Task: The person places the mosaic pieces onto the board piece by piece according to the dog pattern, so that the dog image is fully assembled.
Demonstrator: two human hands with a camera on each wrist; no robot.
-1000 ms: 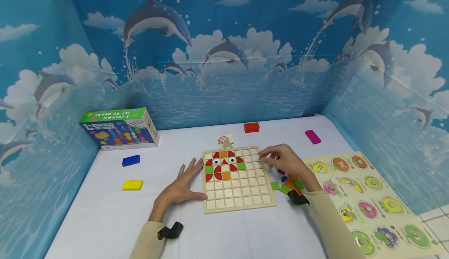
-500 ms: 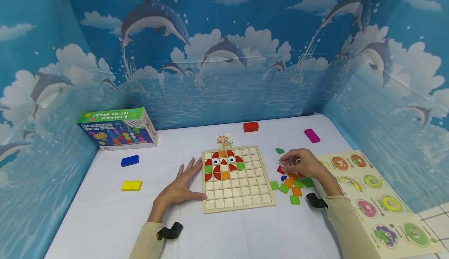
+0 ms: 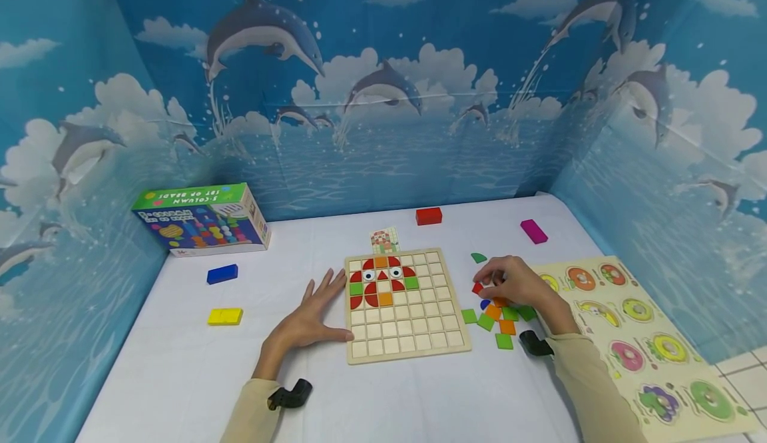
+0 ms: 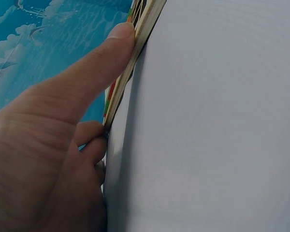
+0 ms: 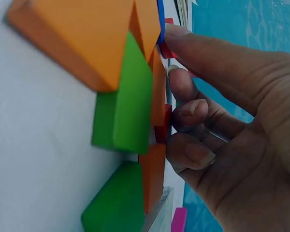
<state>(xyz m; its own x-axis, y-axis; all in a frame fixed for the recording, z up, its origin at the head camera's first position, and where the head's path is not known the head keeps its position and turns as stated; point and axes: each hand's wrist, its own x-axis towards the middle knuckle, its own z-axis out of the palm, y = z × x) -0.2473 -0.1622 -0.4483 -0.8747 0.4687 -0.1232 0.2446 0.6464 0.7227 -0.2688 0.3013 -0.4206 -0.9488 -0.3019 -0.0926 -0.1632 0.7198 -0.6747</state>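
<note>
While the left hand [image 3: 308, 320] lies flat with fingers spread on the white tabletop [image 3: 180, 363], thumb pressed along the edge of the wooden grid board [image 3: 413, 343], the right hand [image 3: 515, 283] sits over the pile of loose tiles [image 3: 497, 320]. Its grip is curled, fingertips [image 5: 183, 104] touching a small red tile [image 5: 163, 126] among orange and green ones; whether it's actually pinched, can't tell. Left of that grip is the board with a red-and-green picture started. Right of it lies a fruit peg puzzle [image 3: 635, 336]. Beyond it, a magenta block [image 3: 533, 231] and red block [image 3: 429, 216]. Dolphin-print blue walls [image 3: 383, 96] box in everything.
</note>
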